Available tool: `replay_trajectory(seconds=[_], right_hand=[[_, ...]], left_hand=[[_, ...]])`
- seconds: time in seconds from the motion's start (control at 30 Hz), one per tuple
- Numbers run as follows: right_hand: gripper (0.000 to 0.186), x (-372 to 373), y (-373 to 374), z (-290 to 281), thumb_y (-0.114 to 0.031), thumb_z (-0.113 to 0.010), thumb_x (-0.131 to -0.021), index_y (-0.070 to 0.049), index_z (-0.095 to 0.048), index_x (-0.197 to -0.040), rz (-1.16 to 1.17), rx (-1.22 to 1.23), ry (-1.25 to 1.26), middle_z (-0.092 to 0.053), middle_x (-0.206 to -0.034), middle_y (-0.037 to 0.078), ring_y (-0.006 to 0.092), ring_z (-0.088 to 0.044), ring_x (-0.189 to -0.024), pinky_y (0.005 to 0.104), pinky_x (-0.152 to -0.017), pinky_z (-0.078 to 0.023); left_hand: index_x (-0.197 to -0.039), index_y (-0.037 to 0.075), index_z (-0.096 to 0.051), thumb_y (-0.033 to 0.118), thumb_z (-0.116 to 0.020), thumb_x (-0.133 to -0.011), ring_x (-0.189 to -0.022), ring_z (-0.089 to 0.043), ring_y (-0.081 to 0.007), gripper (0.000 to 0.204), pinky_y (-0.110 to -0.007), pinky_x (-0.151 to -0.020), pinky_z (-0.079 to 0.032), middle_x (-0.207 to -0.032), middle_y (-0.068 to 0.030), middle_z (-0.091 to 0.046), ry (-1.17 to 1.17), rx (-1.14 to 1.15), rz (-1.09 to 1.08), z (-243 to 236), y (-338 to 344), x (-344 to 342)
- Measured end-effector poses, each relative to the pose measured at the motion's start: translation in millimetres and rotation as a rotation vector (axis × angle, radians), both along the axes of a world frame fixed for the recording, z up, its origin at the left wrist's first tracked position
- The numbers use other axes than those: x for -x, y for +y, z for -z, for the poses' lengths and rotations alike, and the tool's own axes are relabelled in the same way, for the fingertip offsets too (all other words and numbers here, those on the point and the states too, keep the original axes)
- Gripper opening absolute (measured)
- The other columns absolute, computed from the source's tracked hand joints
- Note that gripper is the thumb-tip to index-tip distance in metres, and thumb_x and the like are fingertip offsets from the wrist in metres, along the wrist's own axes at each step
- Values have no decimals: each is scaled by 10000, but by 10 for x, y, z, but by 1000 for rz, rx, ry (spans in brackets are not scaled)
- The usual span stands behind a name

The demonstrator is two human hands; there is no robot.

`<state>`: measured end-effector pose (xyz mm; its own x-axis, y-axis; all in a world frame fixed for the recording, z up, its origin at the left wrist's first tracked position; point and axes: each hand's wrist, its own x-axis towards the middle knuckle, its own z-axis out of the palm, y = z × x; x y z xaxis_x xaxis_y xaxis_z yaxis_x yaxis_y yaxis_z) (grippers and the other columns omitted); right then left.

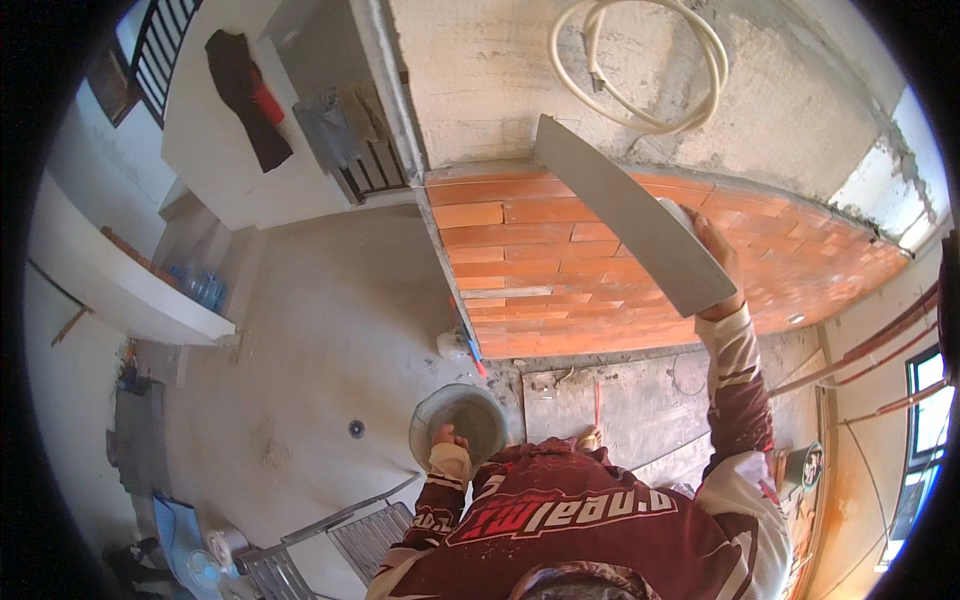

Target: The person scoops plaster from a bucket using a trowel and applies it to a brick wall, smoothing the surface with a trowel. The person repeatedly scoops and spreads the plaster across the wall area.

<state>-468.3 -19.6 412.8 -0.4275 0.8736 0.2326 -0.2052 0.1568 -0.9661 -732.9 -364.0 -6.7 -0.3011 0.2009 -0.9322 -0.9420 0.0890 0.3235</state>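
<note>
Right hand (714,250) holding a long grey board (632,220) in front of the brick wall (520,238).
Below the curled left hand (449,437) is a bucket (427,410); whether that hand grips anything, I cannot tell.

1. Smooth grey concrete floor (310,310), with a small dark round drain (356,429).
2. Orange-red brick wall (535,240) beneath a rough, off-white plastered band (475,85).
3. Black barred metal railing (165,48) at upper left.
4. Dark-framed window (926,372) at right, bright with daylight, in a cream wall (862,475).
5. Grey slatted furniture (375,538) toward lower left, partly hidden, possibly a folding chair.
</note>
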Motion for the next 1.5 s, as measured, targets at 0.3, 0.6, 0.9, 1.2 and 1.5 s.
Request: replay_trajectory(seconds=[0.3,0.6,0.9,1.2,1.5], right_hand=[[459,-248,-227,-406,-289,-387,-903,37,-411,-1225,27,165,40,-532,-1111,110,160,-534,-971,260,-814,-437],[424,627,-525,-418,-270,-408,-910,8,-421,-1229,-249,272,113,-543,-943,59,89,-528,-730,204,-631,-456],[322,928,-496,-420,-193,-457,-892,-10,-511,-1151,-169,79,41,-521,-786,-5,33,-463,-630,160,-522,-401],[335,571,-299,-424,-161,-446,-879,29,-506,-1148,-104,111,54,-571,-896,75,95,-533,-698,207,-576,-450],[362,-2,-140,-527,-156,-418,-884,66,-471,-1166,-27,123,78,-574,-1052,144,182,-588,-899,262,-720,-503]], left_hand=[[-730,98,-421,239,-529,-763,-433,-397,-162,180,-292,-440,-413,-510,-29,-391,36,-15,-43,-59,152,-68],[-733,77,-403,230,-535,-750,-425,-387,-166,203,-317,-438,-420,-511,-44,-379,67,-27,-6,-297,206,-128],[-712,84,-423,220,-525,-759,-425,-396,-170,177,-300,-433,-402,-504,-40,-382,47,-39,29,-150,112,-78],[-730,87,-421,216,-516,-767,-433,-397,-172,164,-304,-424,-407,-513,-35,-387,43,40,-72,-144,82,-50],[-714,86,-414,227,-518,-761,-427,-392,-178,181,-321,-428,-413,-505,-43,-389,19,32,86,-23,55,4]])
